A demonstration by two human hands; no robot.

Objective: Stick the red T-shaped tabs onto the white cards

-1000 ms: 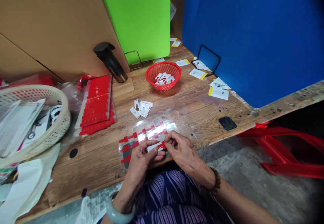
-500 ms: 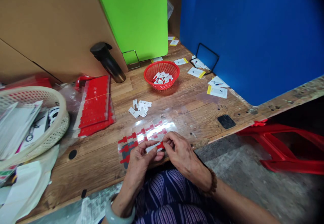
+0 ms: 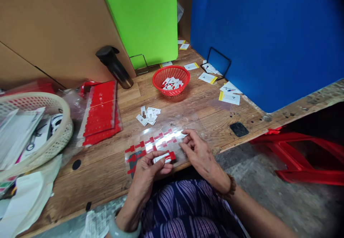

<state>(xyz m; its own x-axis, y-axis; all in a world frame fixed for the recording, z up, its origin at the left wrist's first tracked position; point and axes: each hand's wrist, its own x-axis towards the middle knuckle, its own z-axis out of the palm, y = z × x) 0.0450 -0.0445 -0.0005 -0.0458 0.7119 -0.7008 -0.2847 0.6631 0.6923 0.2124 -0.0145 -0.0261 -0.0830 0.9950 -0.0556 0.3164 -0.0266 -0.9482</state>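
Note:
Between thumb and fingers, my left hand [image 3: 150, 167] holds a small white card [image 3: 162, 157] with a red sticker [image 3: 170, 156] at its right end. My right hand [image 3: 197, 153] is apart from the card, just above the clear sheet, its fingers spread with nothing visible between them. Rows of red stickers lie on the clear plastic sheet [image 3: 148, 136] under and behind my hands. A loose pile of white notched cards [image 3: 149, 115] rests on the table beyond the sheet. More such cards lie in a red basket [image 3: 171, 72] farther back.
Red sticker sheets [image 3: 100, 105] and a cream basket [image 3: 63, 112] of papers stand at the left. A dark flask [image 3: 115, 67] leans against cardboard. Yellow-edged cards [image 3: 229, 98] lie near a blue board [image 3: 258, 41]; a red stool [image 3: 303, 155] is at the right.
My right hand has let go of the red sticker on the card and moved right and up, opening its fingers. My left hand still holds the card in nearly the same place.

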